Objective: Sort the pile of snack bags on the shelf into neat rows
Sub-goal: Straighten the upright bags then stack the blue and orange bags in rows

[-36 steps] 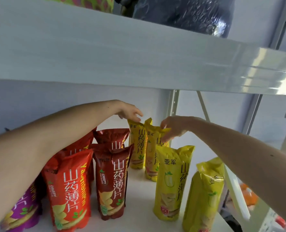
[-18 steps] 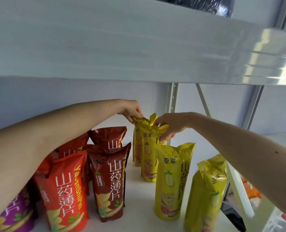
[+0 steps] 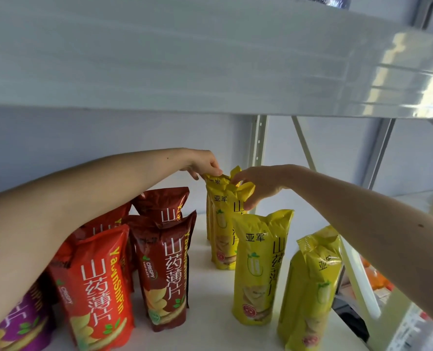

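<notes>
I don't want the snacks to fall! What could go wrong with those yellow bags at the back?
Both hands, the left hand and the right hand, pinch only the crinkly tops of the back yellow bags, so these might tip over. The right forearm passes just above the front yellow bag and could knock it off the shelf edge.

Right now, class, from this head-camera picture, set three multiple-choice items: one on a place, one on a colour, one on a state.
1. Where do both hands meet?
A. at the purple bag
B. at the top of the rear yellow bags
C. on the upper shelf

2. Which colour is the bag at the far left?
A. purple
B. green
C. blue

3. How are the yellow bags placed?
A. lying flat
B. stacked
C. standing upright

Key: 1 B, the left hand and right hand pinch the rear yellow bags. 2 A, the purple bag sits at the left edge. 3 C, the front yellow bag stands on its base.
</notes>
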Demonstrator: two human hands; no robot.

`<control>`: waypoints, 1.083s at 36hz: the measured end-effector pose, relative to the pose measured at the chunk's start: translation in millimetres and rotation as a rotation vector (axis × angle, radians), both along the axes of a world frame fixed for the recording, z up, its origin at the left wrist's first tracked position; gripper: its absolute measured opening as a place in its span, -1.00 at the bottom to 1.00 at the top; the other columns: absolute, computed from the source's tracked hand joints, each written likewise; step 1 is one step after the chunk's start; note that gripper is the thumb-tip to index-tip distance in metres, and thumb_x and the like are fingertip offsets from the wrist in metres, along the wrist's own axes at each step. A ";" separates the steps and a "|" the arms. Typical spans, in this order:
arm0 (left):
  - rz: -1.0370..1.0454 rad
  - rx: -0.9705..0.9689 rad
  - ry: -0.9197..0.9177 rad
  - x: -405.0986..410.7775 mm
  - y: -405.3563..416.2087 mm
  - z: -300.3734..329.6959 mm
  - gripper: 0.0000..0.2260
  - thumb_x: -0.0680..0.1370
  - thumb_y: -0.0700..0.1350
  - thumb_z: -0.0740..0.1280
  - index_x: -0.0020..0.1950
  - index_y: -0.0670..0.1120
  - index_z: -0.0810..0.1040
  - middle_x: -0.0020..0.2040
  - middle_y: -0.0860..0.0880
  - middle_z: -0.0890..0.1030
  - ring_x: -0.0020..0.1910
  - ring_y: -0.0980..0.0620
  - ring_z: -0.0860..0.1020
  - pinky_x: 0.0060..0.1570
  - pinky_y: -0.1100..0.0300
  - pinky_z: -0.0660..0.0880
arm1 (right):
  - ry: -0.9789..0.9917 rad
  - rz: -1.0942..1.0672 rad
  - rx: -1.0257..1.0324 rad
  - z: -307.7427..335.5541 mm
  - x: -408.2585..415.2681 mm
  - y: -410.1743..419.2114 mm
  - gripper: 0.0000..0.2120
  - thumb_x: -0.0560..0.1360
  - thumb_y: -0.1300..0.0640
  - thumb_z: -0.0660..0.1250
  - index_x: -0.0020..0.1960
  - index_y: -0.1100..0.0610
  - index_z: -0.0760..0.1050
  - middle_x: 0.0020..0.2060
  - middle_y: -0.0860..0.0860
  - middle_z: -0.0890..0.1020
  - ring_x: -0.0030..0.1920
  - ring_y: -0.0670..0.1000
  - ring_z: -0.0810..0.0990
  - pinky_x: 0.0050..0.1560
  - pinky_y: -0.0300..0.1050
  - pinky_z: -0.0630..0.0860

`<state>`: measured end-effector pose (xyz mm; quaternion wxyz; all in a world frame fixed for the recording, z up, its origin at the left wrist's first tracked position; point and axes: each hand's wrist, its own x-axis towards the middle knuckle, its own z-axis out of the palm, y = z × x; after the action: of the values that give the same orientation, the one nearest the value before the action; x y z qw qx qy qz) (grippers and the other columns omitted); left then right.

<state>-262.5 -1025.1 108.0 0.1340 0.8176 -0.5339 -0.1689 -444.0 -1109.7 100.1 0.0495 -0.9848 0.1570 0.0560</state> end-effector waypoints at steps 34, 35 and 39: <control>-0.367 0.034 -0.140 -135.5 76.5 15.9 -0.36 0.42 0.21 0.45 0.42 0.04 0.38 0.18 0.11 0.56 0.10 0.16 0.55 0.01 0.28 0.50 | 0.240 -0.247 0.168 33.3 -153.9 50.9 -0.21 0.07 -0.19 0.62 0.24 -0.06 0.47 0.16 -0.18 0.56 0.14 -0.15 0.55 0.23 -0.05 0.52; -0.363 0.059 -0.163 -138.1 76.4 10.1 -0.33 0.39 0.21 0.47 0.43 0.05 0.36 0.18 0.10 0.55 0.10 0.15 0.55 0.05 0.22 0.52 | 0.247 -0.239 0.141 28.5 -154.4 51.5 -0.29 0.11 -0.13 0.63 0.21 -0.07 0.48 0.13 -0.19 0.57 0.12 -0.15 0.55 0.23 -0.06 0.52; -0.310 0.063 -0.141 -143.9 73.9 -9.4 -0.39 0.38 0.12 0.53 0.37 0.02 0.44 0.06 0.05 0.52 0.02 0.02 0.57 0.05 -0.01 0.61 | 0.181 -0.166 0.096 11.4 -154.0 50.4 -0.55 0.22 -0.03 0.64 -0.02 -0.17 0.49 -0.01 -0.17 0.58 0.04 -0.08 0.59 0.16 -0.04 0.56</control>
<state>-406.4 -951.2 98.6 0.0426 0.7391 -0.6561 -0.1464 -598.0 -1059.3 111.5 0.0865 -0.9559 0.2387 0.1477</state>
